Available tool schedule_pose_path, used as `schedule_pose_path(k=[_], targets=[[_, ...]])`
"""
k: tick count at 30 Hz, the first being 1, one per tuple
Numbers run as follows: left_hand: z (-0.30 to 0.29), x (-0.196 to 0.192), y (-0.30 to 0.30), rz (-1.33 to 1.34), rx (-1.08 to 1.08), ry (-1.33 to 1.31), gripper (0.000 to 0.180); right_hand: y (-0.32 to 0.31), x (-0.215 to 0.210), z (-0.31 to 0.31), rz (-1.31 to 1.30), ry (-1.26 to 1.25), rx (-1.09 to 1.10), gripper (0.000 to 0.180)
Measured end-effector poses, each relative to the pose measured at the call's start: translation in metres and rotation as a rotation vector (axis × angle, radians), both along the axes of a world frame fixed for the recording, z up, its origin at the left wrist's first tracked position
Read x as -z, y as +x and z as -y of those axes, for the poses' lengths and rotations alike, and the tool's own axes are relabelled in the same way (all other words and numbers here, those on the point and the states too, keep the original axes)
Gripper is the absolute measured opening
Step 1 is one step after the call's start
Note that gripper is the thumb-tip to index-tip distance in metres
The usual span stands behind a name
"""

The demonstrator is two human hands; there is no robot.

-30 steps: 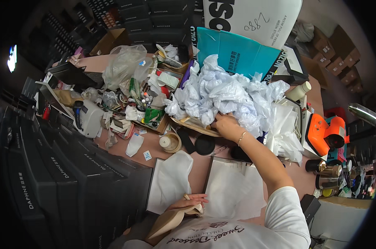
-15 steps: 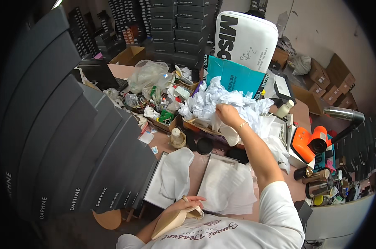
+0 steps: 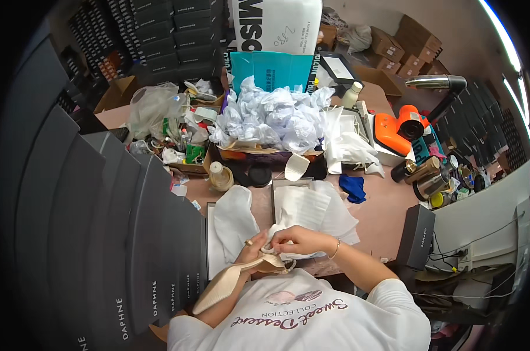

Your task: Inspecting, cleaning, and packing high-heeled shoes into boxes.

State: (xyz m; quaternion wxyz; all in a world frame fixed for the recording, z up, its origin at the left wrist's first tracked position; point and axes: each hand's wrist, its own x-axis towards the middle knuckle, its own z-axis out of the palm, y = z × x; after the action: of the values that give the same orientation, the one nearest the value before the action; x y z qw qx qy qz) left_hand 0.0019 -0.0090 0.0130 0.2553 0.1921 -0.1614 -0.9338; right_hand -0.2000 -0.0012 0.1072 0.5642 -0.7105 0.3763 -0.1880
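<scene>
A beige shoe (image 3: 218,288) lies along my left forearm, close to my shirt, its opening turned toward the table. My left hand (image 3: 252,250) is closed around it near the opening. My right hand (image 3: 300,240) meets it there, fingertips pinched at a small pale piece; whether that is paper or part of the shoe I cannot make out. Just beyond my hands, white tissue paper (image 3: 303,205) spreads over a shoebox (image 3: 278,183). Left of it, another tissue sheet (image 3: 234,215) covers an open box (image 3: 211,245).
Crumpled white paper (image 3: 276,114) fills a carton behind the boxes. A cream sole-shaped piece (image 3: 296,167) leans at its front. Dark shoeboxes (image 3: 113,222) tower on the left. A bottle (image 3: 218,175), a blue cloth (image 3: 353,188) and an orange heat tool (image 3: 392,134) are on the table.
My right hand has come back from the crumpled paper to the shoe in my left hand. The view has shifted right, revealing the blue cloth.
</scene>
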Motion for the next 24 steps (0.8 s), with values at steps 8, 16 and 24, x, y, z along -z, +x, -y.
schedule_pose_path(k=[8,16,24], targets=[[-0.012,-0.012,-0.022,0.226,0.115,-0.187,0.032,-0.127,0.105,0.119,-0.332,-0.331,1.160,0.061],[0.010,0.020,-0.006,0.247,-0.184,0.085,0.031,-0.064,0.040,0.186,-0.382,-0.897,0.765,0.014],[0.041,0.019,-0.017,0.076,-0.258,0.177,0.039,-0.076,0.162,0.292,-0.901,-0.611,0.357,0.015]])
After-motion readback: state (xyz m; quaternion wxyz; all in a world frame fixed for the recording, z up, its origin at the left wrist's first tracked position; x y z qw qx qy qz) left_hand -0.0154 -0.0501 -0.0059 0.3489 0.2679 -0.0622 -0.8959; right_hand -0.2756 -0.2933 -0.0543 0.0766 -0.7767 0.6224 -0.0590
